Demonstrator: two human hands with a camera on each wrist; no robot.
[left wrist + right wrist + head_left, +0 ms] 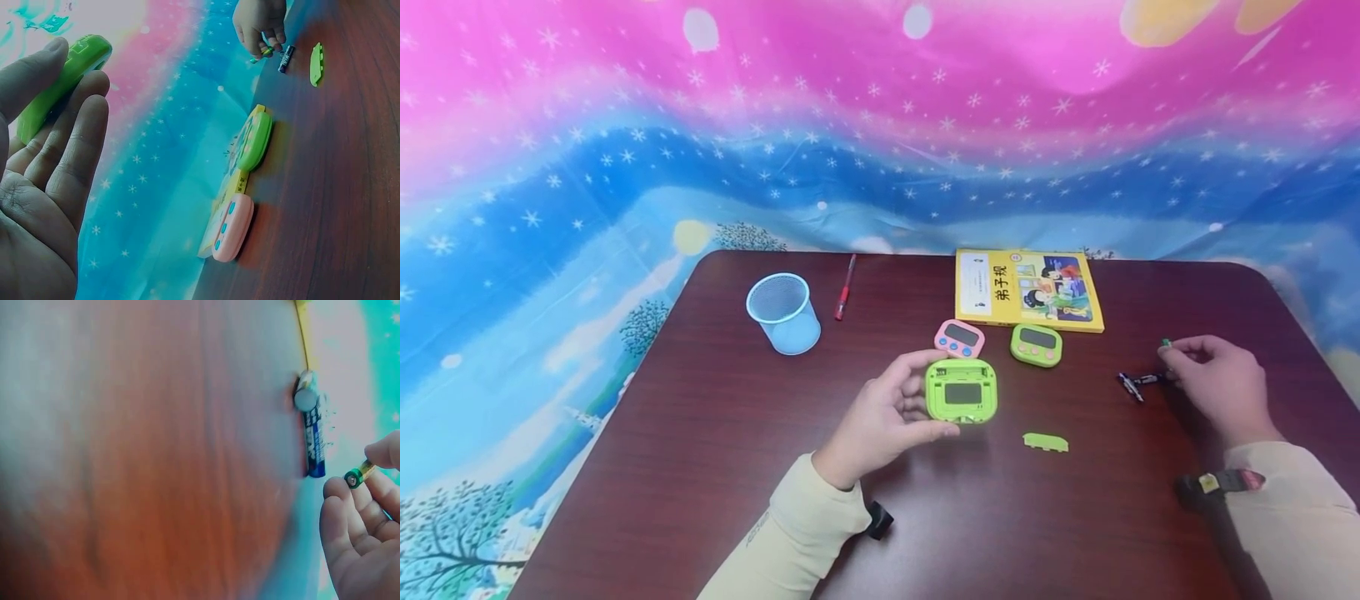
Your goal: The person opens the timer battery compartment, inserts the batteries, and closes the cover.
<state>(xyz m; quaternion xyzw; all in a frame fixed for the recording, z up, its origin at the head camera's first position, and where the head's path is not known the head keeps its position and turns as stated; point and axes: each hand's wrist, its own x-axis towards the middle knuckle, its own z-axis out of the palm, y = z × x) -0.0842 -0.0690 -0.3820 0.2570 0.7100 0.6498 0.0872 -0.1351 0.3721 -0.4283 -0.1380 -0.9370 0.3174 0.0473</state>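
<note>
My left hand holds a green digital timer up over the table, thumb below and fingers behind. Its back faces the head camera, with the battery slot uncovered along the top. A loose green battery cover lies on the table to the right of it. Between thumb and fingertips, my right hand pinches a small green-and-gold battery. Close by on the tabletop lie dark batteries, one crossing the other's end in the right wrist view.
Behind the held timer sit a pink timer and a second green timer, in front of a yellow book. A light-blue mesh pen cup and a red pen are at the back left. A printed cloth hangs behind the table.
</note>
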